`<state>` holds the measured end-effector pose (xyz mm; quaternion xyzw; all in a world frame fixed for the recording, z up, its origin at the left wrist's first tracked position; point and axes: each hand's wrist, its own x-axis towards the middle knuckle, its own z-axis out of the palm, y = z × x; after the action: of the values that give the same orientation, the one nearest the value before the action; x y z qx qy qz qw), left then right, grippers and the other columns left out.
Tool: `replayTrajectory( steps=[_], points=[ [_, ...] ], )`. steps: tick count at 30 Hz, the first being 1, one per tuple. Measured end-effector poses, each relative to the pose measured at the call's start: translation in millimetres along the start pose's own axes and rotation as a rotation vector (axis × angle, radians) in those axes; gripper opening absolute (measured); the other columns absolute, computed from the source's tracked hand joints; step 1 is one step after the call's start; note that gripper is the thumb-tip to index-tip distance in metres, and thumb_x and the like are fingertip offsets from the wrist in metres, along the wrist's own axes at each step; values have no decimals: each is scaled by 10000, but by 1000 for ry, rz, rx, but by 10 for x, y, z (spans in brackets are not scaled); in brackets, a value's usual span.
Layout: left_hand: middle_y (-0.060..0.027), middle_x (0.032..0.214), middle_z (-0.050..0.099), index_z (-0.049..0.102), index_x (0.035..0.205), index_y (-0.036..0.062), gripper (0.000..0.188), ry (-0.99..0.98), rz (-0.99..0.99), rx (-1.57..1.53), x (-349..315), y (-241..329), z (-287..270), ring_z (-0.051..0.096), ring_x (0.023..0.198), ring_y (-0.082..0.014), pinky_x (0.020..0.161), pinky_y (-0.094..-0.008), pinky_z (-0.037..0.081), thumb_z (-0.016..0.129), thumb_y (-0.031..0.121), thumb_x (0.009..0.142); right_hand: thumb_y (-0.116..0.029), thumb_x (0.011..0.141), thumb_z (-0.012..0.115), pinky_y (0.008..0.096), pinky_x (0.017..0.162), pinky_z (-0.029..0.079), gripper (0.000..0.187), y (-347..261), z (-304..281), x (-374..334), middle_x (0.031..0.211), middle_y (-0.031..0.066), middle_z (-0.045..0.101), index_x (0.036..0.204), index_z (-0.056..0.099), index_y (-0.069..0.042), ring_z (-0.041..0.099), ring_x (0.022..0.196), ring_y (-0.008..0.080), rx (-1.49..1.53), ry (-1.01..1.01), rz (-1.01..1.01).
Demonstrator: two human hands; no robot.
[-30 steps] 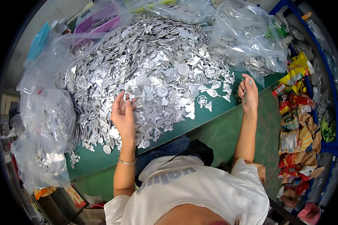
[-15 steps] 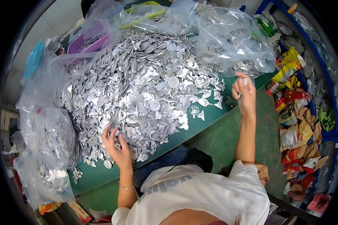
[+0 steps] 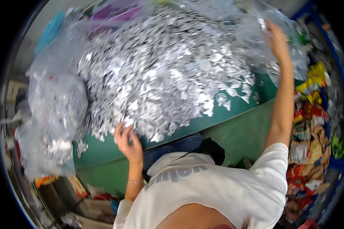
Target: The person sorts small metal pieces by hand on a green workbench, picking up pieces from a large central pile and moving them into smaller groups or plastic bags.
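Note:
A broad heap of small flat silver metal charms (image 3: 160,80), some round and some in other shapes, covers much of the green table (image 3: 103,154). At the heap's near edge, my left hand (image 3: 130,147) has its fingers curled, with a bright silver charm (image 3: 129,122) at the fingertips. My right hand (image 3: 278,40) is stretched out to the far right, over a clear plastic bag (image 3: 252,42) with more metal pieces under or in it. Motion blurs the right fingers, and what they hold, if anything, cannot be made out.
Clear bags of charms (image 3: 59,101) stand at the left. A purple basket (image 3: 114,15) and a blue tray (image 3: 49,32) are at the far left. Beyond the table's right edge, a blue rack (image 3: 334,61) stands beside colourful packets (image 3: 311,110).
My right hand, with small pieces in its fingers before, has reached forward and right to the plastic bag. My left hand stays near the heap's front edge. The whole view has shifted.

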<state>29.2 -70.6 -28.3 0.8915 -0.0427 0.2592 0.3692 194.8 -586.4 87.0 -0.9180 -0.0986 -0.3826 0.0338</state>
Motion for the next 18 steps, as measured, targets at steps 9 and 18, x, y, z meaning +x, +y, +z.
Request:
replayTrajectory(
  steps=[9, 18],
  points=[
    [-145, 1093, 552, 632, 953, 18, 285, -55, 105, -28, -18, 206, 73, 524, 1041, -318, 900, -391, 405, 636, -93, 691, 21, 711, 651, 364, 808, 447, 251, -2257, -317, -609, 929, 108, 602, 955, 614, -28, 575, 905, 288, 780, -337, -28],
    [-119, 1035, 567, 638, 962, 38, 307, -129, 53, -30, 36, 290, 162, 532, 958, -284, 833, -361, 420, 681, -57, 674, -69, 714, 553, 414, 934, 370, 249, -2739, 336, -926, 1197, 67, 517, 959, 590, -89, 452, 1144, 282, 640, -441, -482]
  ],
)
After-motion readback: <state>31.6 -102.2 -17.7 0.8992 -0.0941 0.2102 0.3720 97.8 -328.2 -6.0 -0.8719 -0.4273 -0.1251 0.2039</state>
